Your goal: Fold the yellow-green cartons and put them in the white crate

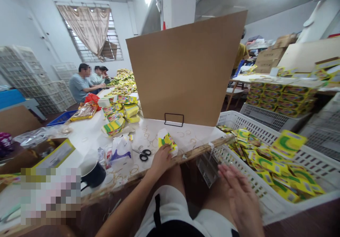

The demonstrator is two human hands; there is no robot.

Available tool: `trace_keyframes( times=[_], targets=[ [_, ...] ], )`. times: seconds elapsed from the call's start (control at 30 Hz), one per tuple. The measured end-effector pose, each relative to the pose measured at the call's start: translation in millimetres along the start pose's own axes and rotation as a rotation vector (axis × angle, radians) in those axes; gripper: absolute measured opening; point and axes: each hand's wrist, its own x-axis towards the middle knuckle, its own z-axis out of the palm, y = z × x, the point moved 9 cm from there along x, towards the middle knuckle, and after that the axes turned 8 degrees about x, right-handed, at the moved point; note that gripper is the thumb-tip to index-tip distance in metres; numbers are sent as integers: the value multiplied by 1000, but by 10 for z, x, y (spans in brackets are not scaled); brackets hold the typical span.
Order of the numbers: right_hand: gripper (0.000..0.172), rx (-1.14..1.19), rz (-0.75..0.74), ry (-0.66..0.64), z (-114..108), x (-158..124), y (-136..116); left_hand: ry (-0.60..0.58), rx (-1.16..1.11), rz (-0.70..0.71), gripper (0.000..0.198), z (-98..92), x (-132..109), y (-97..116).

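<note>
Left hand (160,161) fingers gripping yellow-green packet bundle (166,140) at worktop (191,134) edge. Right hand (237,191) open, fingers flat, beside white crate (305,203).

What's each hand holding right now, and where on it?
The left hand holds the yellow-green sachet bundle at its near end; the right hand is open, holding nothing.

Board (186,70) plain brown, wire stand (174,119) black. Table (87,134) white, dotted with tan bands (181,134). Packet (167,140) at the near edge is yellow and green with white wrap. Scissors (143,154) have black handles. Mug (95,175) near left is black. Crate (239,118) on the right is white with lattice walls; crate packets (265,162) are yellow with a green arc. Stacks (117,125) left of the board are the same yellow-green. Bag (92,98) red and bin (61,118) blue, both far left. Curtain (90,28) beige. Shorts (170,208) white with a black stripe.
</note>
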Motion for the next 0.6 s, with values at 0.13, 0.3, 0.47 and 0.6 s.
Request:
trace_keyframes(
  times=[0.13, 0.3, 0.47, 0.6],
  targets=[
    [35, -49, 154, -42, 53, -106, 327, -33, 44, -17, 22, -2, 36, -155],
    [37, -72, 222, -68, 140, -199, 409, -90, 40, 41, 21, -68, 85, -184],
    [37, -91, 265, -111, 255, -277, 450, 82, 54, 95, 20, -322, 127, -116],
    [38, -112, 322, -131, 357, -378, 516, 358, 38, 227, 29, -629, -152, 189]
  ],
)
